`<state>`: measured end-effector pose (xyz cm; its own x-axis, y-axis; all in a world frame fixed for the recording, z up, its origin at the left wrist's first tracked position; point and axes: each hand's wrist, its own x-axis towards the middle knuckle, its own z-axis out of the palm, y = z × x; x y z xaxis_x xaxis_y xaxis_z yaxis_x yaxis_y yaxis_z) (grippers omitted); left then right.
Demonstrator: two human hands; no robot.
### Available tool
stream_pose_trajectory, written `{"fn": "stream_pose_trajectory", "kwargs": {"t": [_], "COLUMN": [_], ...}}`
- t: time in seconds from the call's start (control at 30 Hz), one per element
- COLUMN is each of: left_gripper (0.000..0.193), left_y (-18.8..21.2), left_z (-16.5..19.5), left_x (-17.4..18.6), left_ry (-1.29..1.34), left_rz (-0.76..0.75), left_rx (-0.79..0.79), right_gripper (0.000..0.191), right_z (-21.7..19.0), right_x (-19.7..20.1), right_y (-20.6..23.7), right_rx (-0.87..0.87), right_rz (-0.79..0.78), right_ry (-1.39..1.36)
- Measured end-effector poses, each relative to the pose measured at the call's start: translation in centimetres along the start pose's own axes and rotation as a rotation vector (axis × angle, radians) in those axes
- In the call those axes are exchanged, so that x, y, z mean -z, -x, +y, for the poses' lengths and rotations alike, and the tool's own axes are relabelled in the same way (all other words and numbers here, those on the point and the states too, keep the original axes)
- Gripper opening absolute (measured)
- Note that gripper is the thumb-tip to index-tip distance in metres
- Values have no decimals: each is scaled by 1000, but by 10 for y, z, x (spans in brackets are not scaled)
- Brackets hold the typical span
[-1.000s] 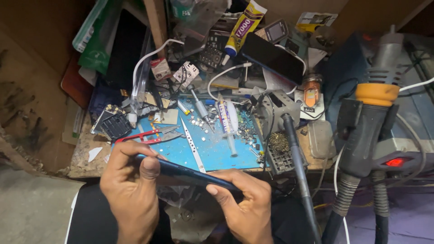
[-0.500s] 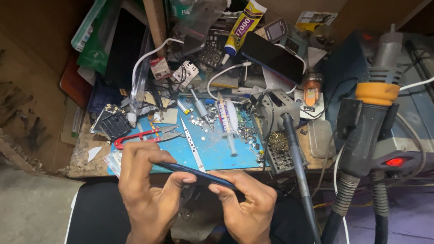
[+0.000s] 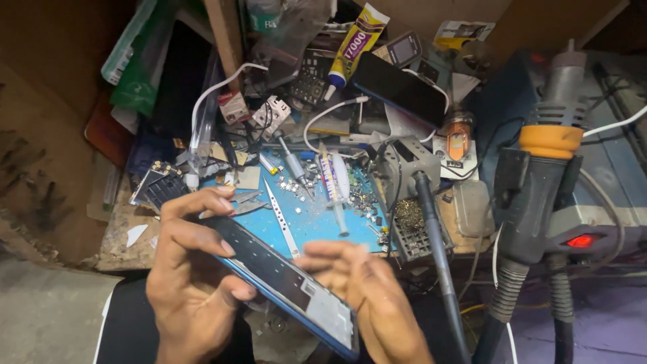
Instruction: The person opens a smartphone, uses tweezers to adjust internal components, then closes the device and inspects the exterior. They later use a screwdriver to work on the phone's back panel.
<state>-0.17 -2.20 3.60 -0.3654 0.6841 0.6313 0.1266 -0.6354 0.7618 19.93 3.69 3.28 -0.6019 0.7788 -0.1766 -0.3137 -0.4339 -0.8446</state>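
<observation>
Item: blue mat [image 3: 306, 226], my landmark, crowded with screws, a syringe [image 3: 335, 192] and a steel pry strip [image 3: 281, 219]. Right of it, a hot-air handle [image 3: 539, 182]. Below it I hold a phone frame [image 3: 283, 283] tilted, probably for inspection. Left hand [image 3: 192, 283] pinches its upper edge; right hand [image 3: 371, 296], blurred, fingers loosely spread, props the lower end. Open room only toward me.

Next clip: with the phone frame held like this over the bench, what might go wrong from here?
1. The phone frame hangs tilted above the lap, pinched at one end by the left hand; the blurred right hand only touches it, so it may slip.
2. Loose screws and tweezers lie on the blue mat just beyond; a swing of the frame might scatter them.
3. The soldering iron stands close to the right hand, so contact is possible.
</observation>
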Motion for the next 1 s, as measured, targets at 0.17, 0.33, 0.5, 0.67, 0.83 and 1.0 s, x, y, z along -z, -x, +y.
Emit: {"fn": "stream_pose_trajectory", "kwargs": {"t": [0.17,0.33,0.5,0.67,0.83,1.0], "left_gripper": [53,68,48,44,44,44], "left_y": [-10,-9,5,6,3,4], "left_z": [14,6,-8,-11,-10,-12], "left_x": [-8,-26,-34,-27,-20,-18], "left_ry": [-39,270,446,482,450,402], "left_rz": [-77,114,180,213,196,195], "left_rx": [64,266,569,604,580,558], "right_gripper": [59,59,52,49,51,45], "right_z": [6,14,31,40,40,46], "right_x": [-2,-10,-17,-17,-14,-17], "right_y": [3,-5,-8,-11,-12,-13], "right_rx": [-91,125,245,175,83,19], "right_rz": [-141,201,240,142,-4,5], "right_ry": [-59,11,120,9,-31,124]}}
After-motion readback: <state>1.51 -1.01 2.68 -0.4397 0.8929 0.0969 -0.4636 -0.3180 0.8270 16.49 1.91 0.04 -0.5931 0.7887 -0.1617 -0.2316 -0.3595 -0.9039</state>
